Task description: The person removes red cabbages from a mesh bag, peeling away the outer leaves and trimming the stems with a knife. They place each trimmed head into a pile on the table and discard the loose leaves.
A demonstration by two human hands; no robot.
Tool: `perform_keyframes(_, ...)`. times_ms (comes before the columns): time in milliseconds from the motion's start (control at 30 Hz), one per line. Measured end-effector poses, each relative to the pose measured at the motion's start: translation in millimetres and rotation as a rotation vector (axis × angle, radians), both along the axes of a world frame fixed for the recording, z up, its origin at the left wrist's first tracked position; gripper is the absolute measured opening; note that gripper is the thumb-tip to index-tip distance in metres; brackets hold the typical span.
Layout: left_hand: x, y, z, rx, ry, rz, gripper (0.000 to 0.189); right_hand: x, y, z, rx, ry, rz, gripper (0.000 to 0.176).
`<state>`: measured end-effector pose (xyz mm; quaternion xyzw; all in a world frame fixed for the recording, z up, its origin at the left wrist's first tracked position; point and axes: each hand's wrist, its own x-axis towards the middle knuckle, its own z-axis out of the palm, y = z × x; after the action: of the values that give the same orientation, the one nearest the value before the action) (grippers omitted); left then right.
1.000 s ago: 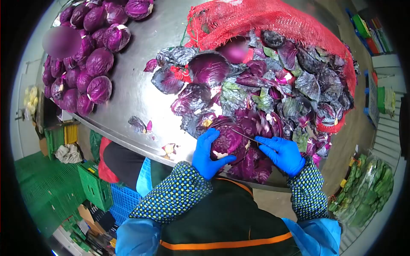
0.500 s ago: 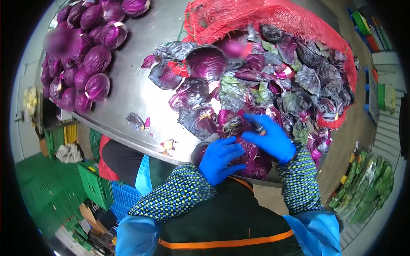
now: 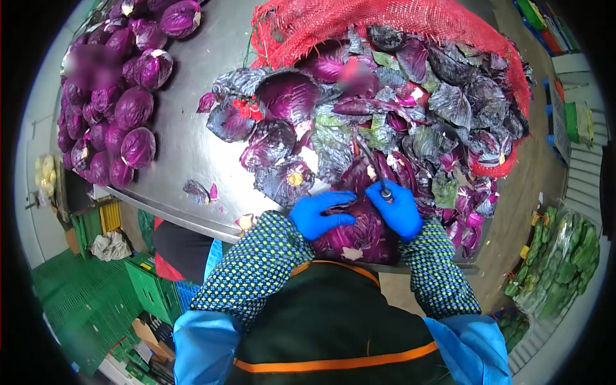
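A red cabbage [image 3: 360, 236] sits at the table's near edge, right in front of my apron. My blue-gloved left hand [image 3: 323, 213] grips its left side, thumb and fingers spread around it. In my right hand [image 3: 398, 210], also gloved, is a small knife [image 3: 370, 160] with a dark handle; its blade points away from me over loose cabbage leaves. Dark outer leaves [image 3: 333, 147] lie heaped just beyond both hands. One leaf with a pale stem end [image 3: 285, 181] rests to the left of the pile.
Trimmed red cabbages [image 3: 134, 108] are piled at the left of the metal table [image 3: 186, 135]. A red mesh sack [image 3: 385, 22] lies behind the leaf heap. Green crates [image 3: 90, 289] stand at lower left, and bagged green vegetables [image 3: 558, 256] at the right.
My left hand has shifted slightly up and left, and the cabbage now shows between the hands. My right hand has drawn nearer to me, with the knife blade pointing away.
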<state>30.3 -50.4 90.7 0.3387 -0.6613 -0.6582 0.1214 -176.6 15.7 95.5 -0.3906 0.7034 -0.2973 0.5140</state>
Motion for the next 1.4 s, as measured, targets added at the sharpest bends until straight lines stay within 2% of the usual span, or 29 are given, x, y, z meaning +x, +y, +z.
perform_keyframes(33,-2.1,2.3,1.2,-0.008,-0.116,-0.063,0.045,3.1,4.8,-16.3,-0.075,0.095,-0.02,0.018)
perform_keyframes(100,-3.4,12.5,-11.6,-0.198,-0.121,-0.033,0.039,8.8,9.2,-25.3,-0.077,0.049,-0.065,0.016)
perform_keyframes(167,-5.1,18.8,-22.7,-0.204,-0.158,0.21,0.031,14.2,11.8,-28.8,-0.09,0.028,-0.187,0.018)
perform_keyframes(200,-12.8,14.6,-23.3,-0.082,-0.079,0.381,0.025,19.4,8.6,-18.1,-0.097,-0.1,-0.284,0.018)
perform_keyframes(300,-23.9,1.0,3.2,-0.123,-0.168,0.418,0.022,31.0,0.2,4.1,-0.057,-0.137,-0.462,0.017)
perform_keyframes(333,-27.9,-3.7,4.6,-0.101,0.008,0.534,0.022,30.1,-3.9,7.6,-0.054,-0.186,-0.495,0.017)
perform_keyframes(367,-23.9,-15.7,13.3,0.114,-0.077,0.503,0.029,26.1,-10.7,6.5,-0.005,-0.208,-0.562,0.02)
perform_keyframes(433,-6.3,-25.2,18.7,-0.125,-0.008,0.607,0.052,12.9,-22.3,15.3,0.013,-0.351,-0.697,0.02)
perform_keyframes(500,19.5,-0.8,30.8,-0.404,-0.22,0.402,0.076,0.8,-29.8,29.3,-0.011,-0.336,-0.859,0.02)
perform_keyframes(533,27.0,14.1,42.7,-0.314,-0.235,0.288,0.085,-5.1,-31.1,33.6,-0.071,-0.378,-0.954,0.02)
perform_keyframes(567,33.3,42.2,29.2,-0.177,-0.198,0.311,0.094,-10.8,-30.3,35.4,-0.132,-0.417,-1.045,0.02)
perform_keyframes(633,42.2,75.3,-15.0,0.405,-0.124,0.373,0.09,-28.4,-18.6,17.0,-0.284,-0.309,-1.078,0.032)
perform_keyframes(667,33.2,59.2,1.4,0.748,-0.073,0.438,0.088,-21.5,-16.3,45.4,-0.183,-0.195,-0.908,0.049)
perform_keyframes(700,23.7,40.6,17.9,1.093,-0.019,0.492,0.087,-10.6,-7.6,35.3,-0.195,-0.195,-0.915,0.049)
perform_keyframes(767,21.1,33.5,5.3,1.126,0.045,0.464,0.088,12.4,11.1,3.9,-0.318,0.294,-0.27,0.065)
perform_keyframes(833,11.2,24.6,18.7,0.898,0.248,0.5,0.082,36.4,11.1,22.4,-0.138,0.281,-0.143,0.072)
perform_keyframes(867,14.3,19.6,26.3,0.633,0.183,0.46,0.085,41.3,10.3,17.1,-0.348,0.089,-0.293,0.055)
perform_keyframes(900,20.2,11.1,43.8,0.624,0.177,0.464,0.085,36.5,8.5,19.9,-0.353,0.078,-0.292,0.055)
perform_keyframes(967,29.0,-6.2,80.0,-0.608,-0.094,-0.01,0.087,17.1,9.8,35.6,0.07,-0.341,-0.413,0.032)
perform_keyframes(1000,28.1,-7.9,88.0,-0.381,-0.043,0.159,0.087,14.8,-0.3,45.0,-0.113,-0.311,-0.573,0.019)
perform_keyframes(1033,25.0,-11.8,86.0,-0.384,-0.13,0.273,0.098,-0.3,-8.5,45.2,-0.007,-0.186,-0.723,0.026)
perform_keyframes(1100,23.1,-14.3,40.9,-0.47,-0.264,0.228,0.106,-27.4,-14.5,18.4,-0.57,0.497,-0.619,0.042)
perform_keyframes(1133,19.4,-12.3,31.3,-0.313,-0.235,0.226,0.108,-24.6,-18.7,38.8,-0.575,0.602,-0.549,0.049)
perform_keyframes(1167,14.3,-13.4,31.4,-0.315,-0.242,0.203,0.108,-19.6,-19.1,61.9,-0.564,0.708,-0.488,0.056)
perform_keyframes(1200,9.1,-13.5,31.1,-0.428,-0.296,0.16,0.107,-12.3,-13.1,65.8,-0.574,0.469,-0.468,0.051)
perform_keyframes(1233,5.7,-11.5,31.4,-0.539,-0.346,0.124,0.106,1.2,-8.1,76.7,-0.354,-0.018,-0.468,0.049)
perform_keyframes(1300,3.3,-9.5,37.2,-0.473,-0.326,0.19,0.105,27.6,-7.6,80.5,-0.064,-0.24,-0.422,0.046)
perform_keyframes(1367,7.4,-7.4,39.3,-0.789,-0.449,0.15,0.107,37.9,-2.6,25.1,-0.296,-0.176,-0.346,0.047)
perform_keyframes(1400,7.9,-6.6,39.3,-0.734,-0.457,0.106,0.105,41.2,-3.5,14.1,-0.286,-0.217,-0.397,0.047)
